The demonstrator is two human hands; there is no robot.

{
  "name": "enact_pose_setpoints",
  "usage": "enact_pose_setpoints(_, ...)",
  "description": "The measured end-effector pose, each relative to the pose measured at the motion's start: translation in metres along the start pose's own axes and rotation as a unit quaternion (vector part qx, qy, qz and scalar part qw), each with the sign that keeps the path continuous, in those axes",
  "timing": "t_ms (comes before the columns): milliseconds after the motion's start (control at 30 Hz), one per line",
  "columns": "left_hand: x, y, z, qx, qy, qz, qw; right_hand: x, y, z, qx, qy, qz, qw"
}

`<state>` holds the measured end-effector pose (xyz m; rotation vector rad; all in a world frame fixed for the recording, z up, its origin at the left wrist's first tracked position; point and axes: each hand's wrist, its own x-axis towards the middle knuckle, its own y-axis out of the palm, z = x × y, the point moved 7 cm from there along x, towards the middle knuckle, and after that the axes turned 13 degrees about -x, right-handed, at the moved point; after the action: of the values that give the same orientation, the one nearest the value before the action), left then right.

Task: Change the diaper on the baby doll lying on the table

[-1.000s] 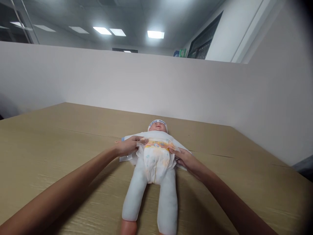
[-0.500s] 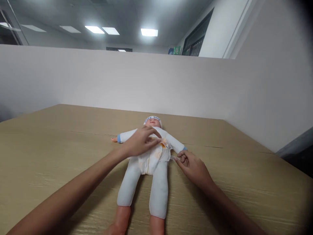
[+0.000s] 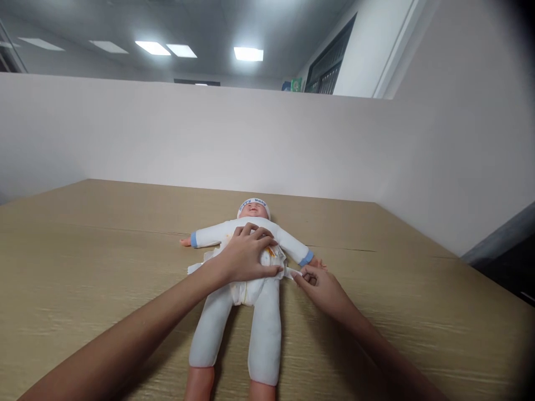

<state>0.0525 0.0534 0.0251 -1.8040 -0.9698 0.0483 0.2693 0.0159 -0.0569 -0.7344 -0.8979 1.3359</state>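
at the near edge of view, across the desk [image 3: 83, 267], two bare forearms reach forward over the wood-grained, slightly shiny top, on either side of a doll [image 3: 264, 328] lying on its back near the middle, its two smooth reddish-pink lower legs cut off by the frame. above them run two padded white fabric legs, slim and rounded. of the two hands, the right hand [image 3: 320, 287] is nearly closed, thumb and fingers pinching the end of one thin white side tab [image 3: 290, 273]; the left hand [image 3: 246, 259] lies palm down with fingers loosely spread, pressed on the front of one diaper [image 3: 244, 294], soft, crinkled and white with orange print. another white strip [image 3: 194, 268] sticks out on the opposite side. two white sleeves with blue cuffs stretch outward, and one white headband [image 3: 252, 202] bears dark lettering. farther off stand a plain pale wall [image 3: 209, 139], one green pack [image 3: 296, 84] and at least five rectangular ceiling lights [image 3: 249, 54].
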Motion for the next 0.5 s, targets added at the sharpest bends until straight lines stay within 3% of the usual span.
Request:
enact_pose_setpoints(133,0.001,0.001,0.003,-0.008,-0.018,0.007,1.0,0.006,-0.019,0.022,0.125,-0.049,-0.001,0.991)
enact_pose_setpoints(233,0.001,0.003,0.003,-0.014,-0.029,0.004,0.999,0.019,-0.027,0.041,0.163,-0.056,-0.006,0.985)
enact_pose_setpoints(400,0.002,-0.004,0.005,-0.047,-0.04,0.014,0.998,0.053,-0.016,0.081,0.145,-0.086,0.018,0.985)
enact_pose_setpoints(500,0.001,-0.016,0.017,-0.122,-0.035,0.058,0.99,0.065,-0.007,0.095,0.127,-0.096,0.013,0.987)
